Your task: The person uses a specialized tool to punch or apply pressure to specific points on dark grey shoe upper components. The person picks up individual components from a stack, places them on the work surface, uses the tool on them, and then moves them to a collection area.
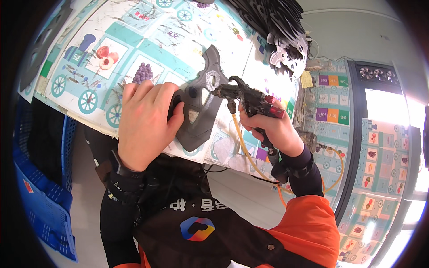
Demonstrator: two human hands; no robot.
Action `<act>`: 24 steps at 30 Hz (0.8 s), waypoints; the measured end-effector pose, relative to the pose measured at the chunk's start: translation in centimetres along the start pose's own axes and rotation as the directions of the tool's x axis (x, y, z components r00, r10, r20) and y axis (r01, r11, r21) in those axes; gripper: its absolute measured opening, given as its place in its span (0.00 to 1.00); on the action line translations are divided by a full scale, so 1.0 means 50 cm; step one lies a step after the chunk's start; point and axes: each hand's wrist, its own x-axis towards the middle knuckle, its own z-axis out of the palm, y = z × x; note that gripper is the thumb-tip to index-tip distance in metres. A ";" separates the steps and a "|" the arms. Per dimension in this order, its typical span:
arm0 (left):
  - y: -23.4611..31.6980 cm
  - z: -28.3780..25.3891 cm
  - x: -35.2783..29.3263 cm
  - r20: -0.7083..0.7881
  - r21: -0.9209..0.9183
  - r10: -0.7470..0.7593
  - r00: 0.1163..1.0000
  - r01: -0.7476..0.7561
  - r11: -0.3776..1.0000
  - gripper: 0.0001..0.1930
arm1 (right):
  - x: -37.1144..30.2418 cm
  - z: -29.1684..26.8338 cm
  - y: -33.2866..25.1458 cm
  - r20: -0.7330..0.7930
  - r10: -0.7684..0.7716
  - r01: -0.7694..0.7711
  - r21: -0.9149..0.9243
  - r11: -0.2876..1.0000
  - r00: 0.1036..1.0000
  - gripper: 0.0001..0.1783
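Observation:
A flat, dark grey moulded piece (208, 118) with cut-out openings lies over the printed table cover, close to the near edge. Its left side is gripped by my left hand (149, 120), fingers curled over it and thumb against the near part. Wrapped around the handle of a black spray gun (252, 102) with red knobs is my right hand (279, 131). The gun's nozzle points left at the piece, beside an opening with a whitish patch around it. From under the gun a yellow hose (243, 145) hangs down past the table edge.
A heap of dark and pale-coated parts (279, 31) rises at the far right of the table (120, 33). More dark pieces (42, 56) stand at the left edge. Blue plastic crates (44, 201) sit low at the left. A dark-framed opening (357, 134) stands at the right.

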 end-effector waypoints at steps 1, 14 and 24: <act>0.000 -0.001 0.000 0.003 -0.001 -0.002 1.000 0.002 1.000 0.16 | 0.001 0.001 -0.001 0.007 -0.002 0.002 0.004 1.000 1.000 0.13; -0.001 0.000 -0.002 0.002 0.001 0.004 1.000 -0.004 1.000 0.17 | -0.009 0.016 -0.014 0.042 0.033 -0.031 -0.033 0.999 0.999 0.11; -0.004 0.000 -0.003 0.027 0.001 -0.003 1.000 0.003 1.000 0.15 | -0.029 0.020 -0.004 0.060 0.077 -0.072 -0.081 0.994 0.995 0.13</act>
